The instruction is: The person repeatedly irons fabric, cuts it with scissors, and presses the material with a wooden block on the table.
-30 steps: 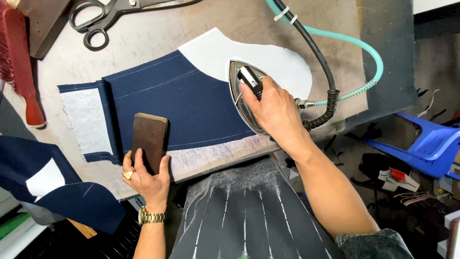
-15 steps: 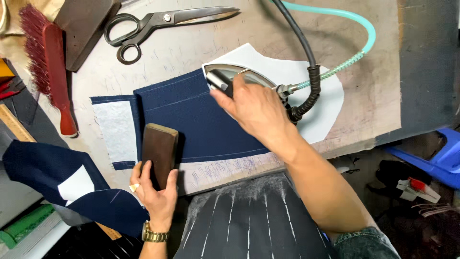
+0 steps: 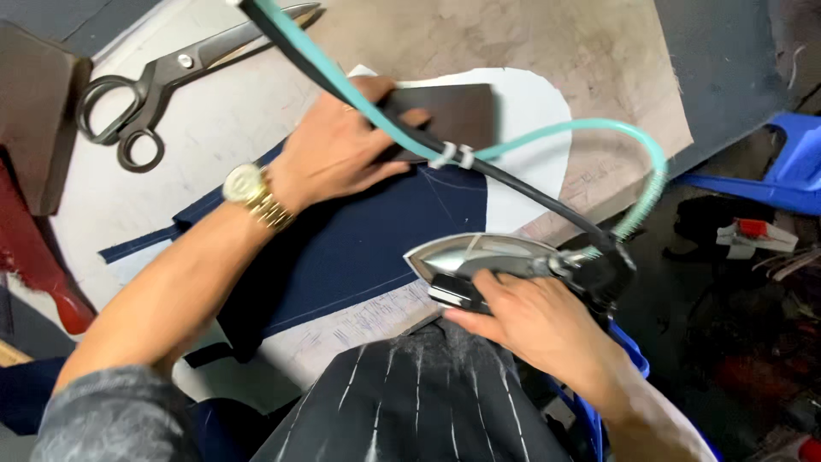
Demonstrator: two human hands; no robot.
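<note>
A navy blue fabric piece (image 3: pixel 368 248) with white stitch lines lies on the worn pressing table (image 3: pixel 479 34), over a white lining piece (image 3: pixel 530 111). My left hand (image 3: pixel 342 150) reaches across and presses a dark brown wooden block (image 3: pixel 453 115) onto the far end of the fabric; a gold watch is on that wrist. My right hand (image 3: pixel 522 316) grips the black handle of a silver steam iron (image 3: pixel 487 257), which sits at the table's near edge beside the fabric. A black cord and teal hose (image 3: pixel 547 141) arc from the iron over the block.
Large black-handled scissors (image 3: pixel 171 77) lie at the far left of the table. A red brush (image 3: pixel 43 274) and a brown box (image 3: pixel 38 111) sit at the left edge. A dark pinstriped cloth (image 3: pixel 419 402) hangs below the table. A blue plastic stool (image 3: pixel 787 162) stands to the right.
My left hand carried the wooden block from the fabric's near left end to its far right end. My right hand drew the iron off the fabric to the table's near edge.
</note>
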